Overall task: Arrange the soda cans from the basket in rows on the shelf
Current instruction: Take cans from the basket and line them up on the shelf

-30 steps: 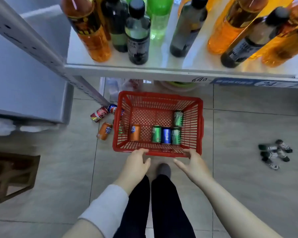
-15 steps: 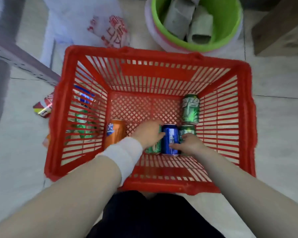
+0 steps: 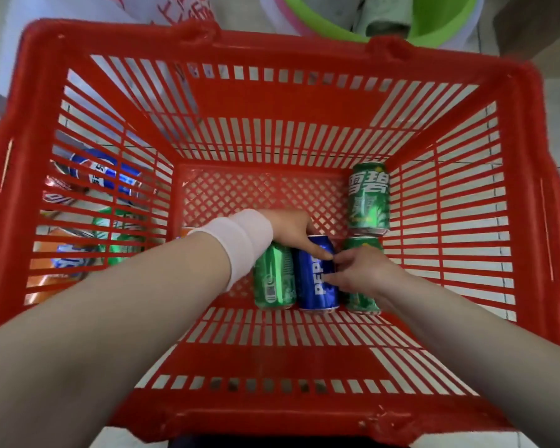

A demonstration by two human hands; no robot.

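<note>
A red plastic basket [image 3: 272,412] fills the view, with several soda cans lying on its bottom. My left hand [image 3: 288,229], a white cuff at the wrist, curls over the top end of a green can [image 3: 274,279], and its thumb lies across the blue Pepsi can [image 3: 317,286] beside it. My right hand [image 3: 364,270] covers another green can [image 3: 359,300] to the right, fingertips touching the Pepsi can. A green Sprite can [image 3: 368,195] lies free at the back right. An orange can [image 3: 184,231] is mostly hidden behind my left wrist.
Through the basket's left wall I see cans on the floor outside: a blue can [image 3: 101,176], a green floor can [image 3: 120,236] and an orange floor can [image 3: 60,265]. Beyond the basket are a green bucket [image 3: 440,25], a white plastic bag [image 3: 162,9] and a brown box [image 3: 537,24].
The view dropped from the bottle shelf down into the basket. Both hands left the near rim, reached inside and settled on the row of three cans.
</note>
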